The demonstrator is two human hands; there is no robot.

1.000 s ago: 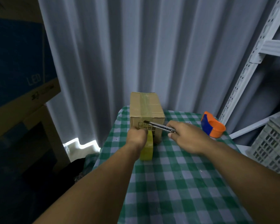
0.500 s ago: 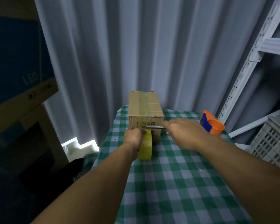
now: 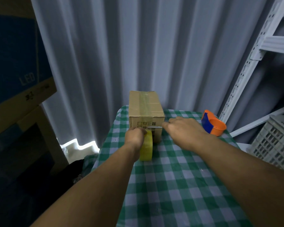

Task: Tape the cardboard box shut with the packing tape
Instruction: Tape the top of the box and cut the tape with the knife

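Note:
A small cardboard box (image 3: 145,106) stands at the far end of the green checked table (image 3: 179,185), with a strip of clear tape running along its top and down its near face. My left hand (image 3: 135,135) grips a yellowish roll of packing tape (image 3: 147,146) held on edge against the box's near face. My right hand (image 3: 184,129) holds a thin metal blade (image 3: 154,127) level across the tape between roll and box; only its tip shows.
An orange and blue tape dispenser (image 3: 212,124) lies at the table's far right. White metal shelving (image 3: 246,66) and a grey plastic crate (image 3: 275,145) stand to the right. Large cartons (image 3: 18,79) are stacked at left, a grey curtain behind.
The blade in my right hand has swung from pointing up-left to lying level against the tape at the box's near face. My left hand and the roll stay in place.

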